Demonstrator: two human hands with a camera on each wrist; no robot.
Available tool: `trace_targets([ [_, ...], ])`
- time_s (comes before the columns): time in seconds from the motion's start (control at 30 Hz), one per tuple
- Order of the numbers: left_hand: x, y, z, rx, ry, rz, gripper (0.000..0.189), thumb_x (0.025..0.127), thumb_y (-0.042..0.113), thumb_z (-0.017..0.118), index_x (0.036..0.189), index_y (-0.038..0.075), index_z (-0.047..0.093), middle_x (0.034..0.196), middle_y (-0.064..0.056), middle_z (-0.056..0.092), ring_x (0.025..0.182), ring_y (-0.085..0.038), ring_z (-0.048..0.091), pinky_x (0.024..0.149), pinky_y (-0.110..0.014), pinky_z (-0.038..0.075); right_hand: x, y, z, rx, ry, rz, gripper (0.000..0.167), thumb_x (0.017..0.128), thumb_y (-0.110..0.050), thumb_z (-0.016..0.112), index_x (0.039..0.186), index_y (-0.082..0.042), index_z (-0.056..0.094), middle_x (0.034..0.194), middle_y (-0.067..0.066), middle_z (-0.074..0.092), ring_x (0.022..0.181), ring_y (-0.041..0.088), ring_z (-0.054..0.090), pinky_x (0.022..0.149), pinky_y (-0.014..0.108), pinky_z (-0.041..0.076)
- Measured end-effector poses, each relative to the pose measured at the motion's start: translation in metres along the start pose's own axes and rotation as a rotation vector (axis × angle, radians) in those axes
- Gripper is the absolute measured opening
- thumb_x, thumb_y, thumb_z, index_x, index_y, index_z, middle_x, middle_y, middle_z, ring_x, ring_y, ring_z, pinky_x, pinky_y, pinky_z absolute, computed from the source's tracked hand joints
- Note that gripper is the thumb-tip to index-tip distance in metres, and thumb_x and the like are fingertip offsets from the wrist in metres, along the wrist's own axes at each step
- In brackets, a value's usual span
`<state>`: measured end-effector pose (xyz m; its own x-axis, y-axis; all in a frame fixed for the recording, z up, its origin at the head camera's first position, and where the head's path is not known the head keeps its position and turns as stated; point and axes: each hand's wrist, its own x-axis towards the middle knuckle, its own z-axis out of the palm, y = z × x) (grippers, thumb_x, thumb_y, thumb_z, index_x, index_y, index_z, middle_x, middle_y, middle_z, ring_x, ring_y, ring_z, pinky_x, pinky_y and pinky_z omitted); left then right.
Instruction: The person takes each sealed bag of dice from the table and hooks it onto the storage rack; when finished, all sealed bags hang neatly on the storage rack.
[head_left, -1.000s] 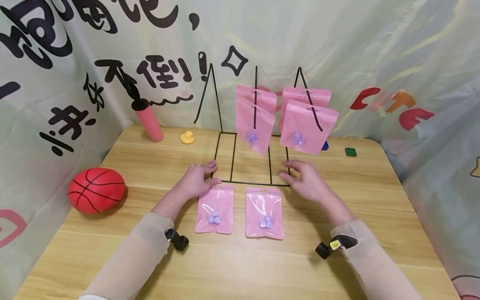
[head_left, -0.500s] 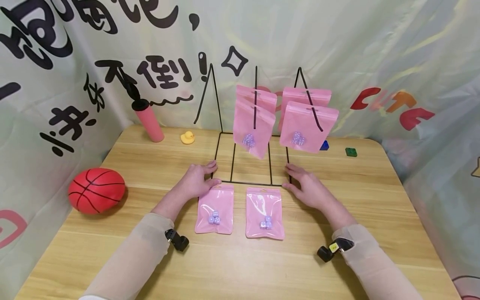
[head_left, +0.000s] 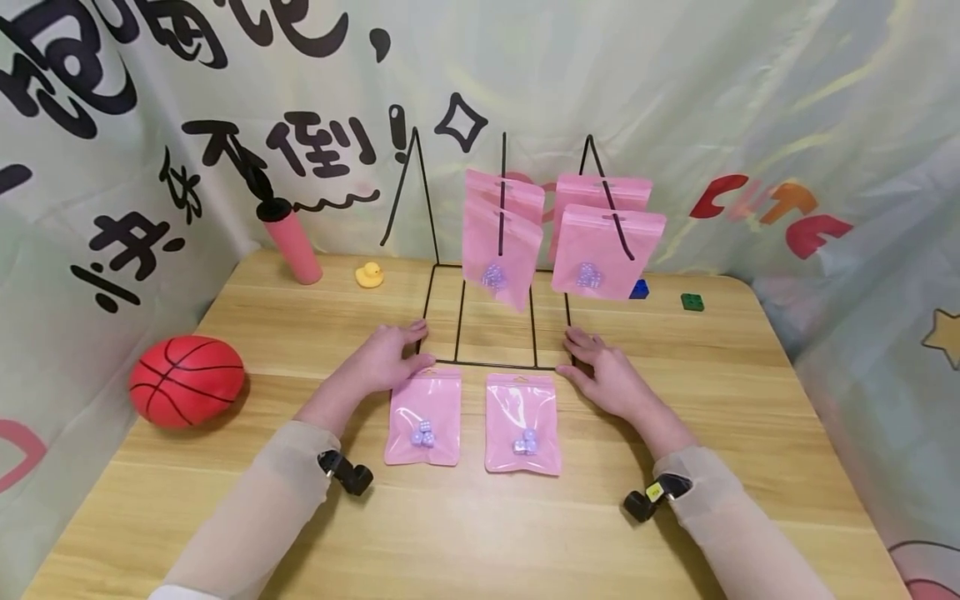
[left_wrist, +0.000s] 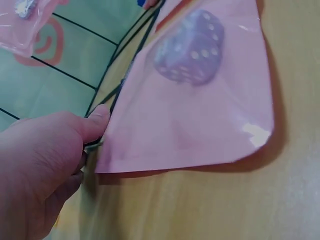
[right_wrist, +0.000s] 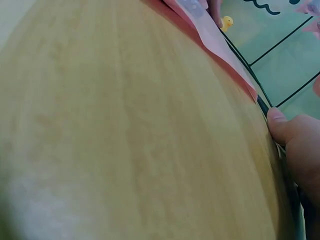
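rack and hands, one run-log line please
left hand: on rack, left near corner | right hand: on rack, right near corner | hanging bags: two hooks | flat bags: two, table

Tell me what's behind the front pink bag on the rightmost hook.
Behind the front bag hangs another pink bag, its top showing; a blue block peeks out lower right. Most of the rear bag, and any contents, is covered.

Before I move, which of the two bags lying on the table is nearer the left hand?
The left bag: its top edge lies right by the left hand. The other flat bag, to its right, lies nearer the right hand.
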<state>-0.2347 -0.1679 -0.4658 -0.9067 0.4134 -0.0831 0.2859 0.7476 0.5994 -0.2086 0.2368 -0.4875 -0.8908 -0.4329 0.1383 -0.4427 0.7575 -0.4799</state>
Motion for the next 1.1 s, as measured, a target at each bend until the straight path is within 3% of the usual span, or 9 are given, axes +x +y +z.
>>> trace_targets([
  [0.13, -0.004, 0.002, -0.006, 0.015, 0.013, 0.035, 0.064, 0.104, 0.034, 0.071, 0.155, 0.001, 0.049, 0.162, -0.016, 0.043, 0.127, -0.041, 0.062, 0.122, -0.051, 0.036, 0.000, 0.001, 0.001, 0.012, 0.005, 0.011, 0.059, 0.105, -0.033, 0.070, 0.146, 0.007, 0.056, 0.161, 0.021, 0.043, 0.143, 0.055, 0.040, 0.122, 0.062, 0.029],
  [0.17, -0.006, 0.002, -0.007, 0.012, 0.025, 0.047, 0.064, 0.104, 0.033, 0.070, 0.155, 0.001, 0.049, 0.161, -0.017, 0.044, 0.123, -0.041, 0.065, 0.122, -0.052, 0.034, 0.000, 0.001, 0.002, 0.012, 0.006, 0.015, 0.059, 0.105, -0.033, 0.070, 0.146, 0.007, 0.056, 0.161, 0.021, 0.043, 0.143, 0.056, 0.040, 0.122, 0.063, 0.028],
  [0.23, -0.009, 0.003, -0.009, -0.015, 0.048, 0.072, 0.063, 0.105, 0.031, 0.070, 0.155, 0.000, 0.049, 0.159, -0.020, 0.046, 0.090, -0.040, 0.073, 0.121, -0.050, 0.038, 0.000, 0.001, 0.002, 0.015, 0.007, 0.021, 0.059, 0.105, -0.032, 0.070, 0.146, 0.007, 0.056, 0.161, 0.021, 0.043, 0.143, 0.056, 0.040, 0.122, 0.064, 0.028],
  [0.3, -0.014, 0.004, -0.012, -0.033, 0.078, 0.091, 0.061, 0.105, 0.031, 0.070, 0.153, -0.001, 0.052, 0.156, -0.021, 0.049, 0.062, -0.039, 0.064, 0.118, -0.050, 0.042, 0.000, 0.001, 0.002, 0.019, 0.010, 0.024, 0.058, 0.105, -0.032, 0.070, 0.146, 0.007, 0.056, 0.161, 0.022, 0.043, 0.143, 0.055, 0.040, 0.122, 0.063, 0.028],
  [0.37, -0.021, 0.004, -0.014, -0.045, 0.107, 0.107, 0.058, 0.104, 0.031, 0.070, 0.150, -0.002, 0.056, 0.152, -0.020, 0.055, 0.067, -0.038, 0.068, 0.116, -0.051, 0.044, -0.001, 0.000, 0.002, 0.023, 0.011, 0.024, 0.058, 0.105, -0.032, 0.070, 0.146, 0.007, 0.056, 0.161, 0.022, 0.044, 0.144, 0.053, 0.040, 0.123, 0.062, 0.028],
  [0.53, -0.045, 0.005, -0.017, -0.087, 0.161, 0.091, 0.049, 0.101, 0.031, 0.075, 0.138, 0.000, 0.068, 0.139, -0.015, 0.068, 0.121, -0.035, 0.069, 0.108, -0.054, 0.052, 0.000, -0.002, 0.001, 0.033, 0.006, 0.026, 0.058, 0.104, -0.030, 0.071, 0.146, 0.008, 0.056, 0.161, 0.022, 0.043, 0.145, 0.052, 0.039, 0.123, 0.061, 0.027],
  [0.73, -0.074, 0.006, -0.012, -0.166, 0.203, -0.050, 0.039, 0.097, 0.024, 0.081, 0.124, -0.002, 0.075, 0.119, -0.015, 0.077, 0.101, -0.028, 0.076, 0.085, -0.042, 0.065, 0.002, -0.001, 0.001, 0.035, 0.013, 0.029, 0.057, 0.104, -0.030, 0.071, 0.145, 0.007, 0.056, 0.160, 0.021, 0.044, 0.145, 0.053, 0.038, 0.123, 0.061, 0.027],
  [0.9, -0.092, 0.009, -0.005, -0.211, 0.233, -0.207, 0.034, 0.093, 0.022, 0.084, 0.116, -0.002, 0.078, 0.098, -0.008, 0.079, 0.084, -0.020, 0.073, 0.074, -0.036, 0.063, 0.003, 0.001, 0.002, 0.036, 0.024, 0.017, 0.057, 0.103, -0.031, 0.072, 0.144, 0.007, 0.057, 0.159, 0.021, 0.046, 0.146, 0.050, 0.040, 0.124, 0.059, 0.028],
  [1.1, -0.100, 0.015, 0.001, -0.321, 0.195, -0.367, 0.036, 0.092, 0.025, 0.085, 0.112, -0.004, 0.078, 0.092, -0.008, 0.079, 0.075, -0.018, 0.072, 0.067, -0.031, 0.061, 0.003, 0.001, 0.003, 0.057, 0.022, 0.020, 0.057, 0.103, -0.030, 0.074, 0.143, 0.007, 0.058, 0.158, 0.021, 0.047, 0.146, 0.048, 0.040, 0.124, 0.058, 0.028],
])
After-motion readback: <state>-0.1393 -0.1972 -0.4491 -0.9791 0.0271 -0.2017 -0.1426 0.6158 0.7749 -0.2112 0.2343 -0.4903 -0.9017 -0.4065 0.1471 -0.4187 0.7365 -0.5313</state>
